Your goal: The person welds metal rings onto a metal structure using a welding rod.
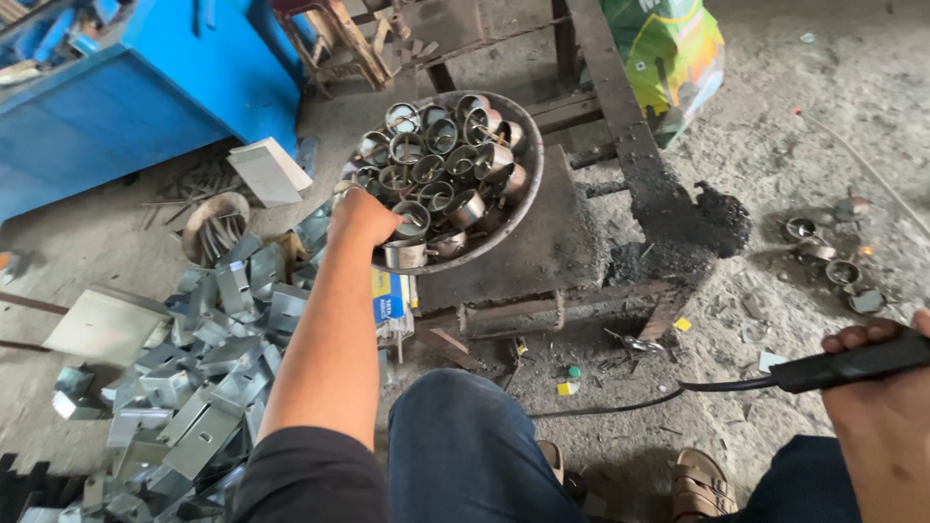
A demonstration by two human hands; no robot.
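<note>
At the near-left rim of the round metal pan (528, 184) on the dark bench (552, 247): left hand (360, 219) closed on a short metal cup (405, 254), mouth upward. Right hand (886, 407), far right, clamped on black tool handle (852, 363).

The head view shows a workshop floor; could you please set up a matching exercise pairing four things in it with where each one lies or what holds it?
Things:
1. round metal pan
2. black tool handle with cable
3. pile of bent sheet-metal brackets
4. blue metal cabinet

Places:
A. on the floor at the left, beside the left arm
B. in the right hand
C. on the dark metal stand, full of small metal cups, with the left hand at its rim
D. at the top left of the view

Pairs: 1-C, 2-B, 3-A, 4-D
</note>
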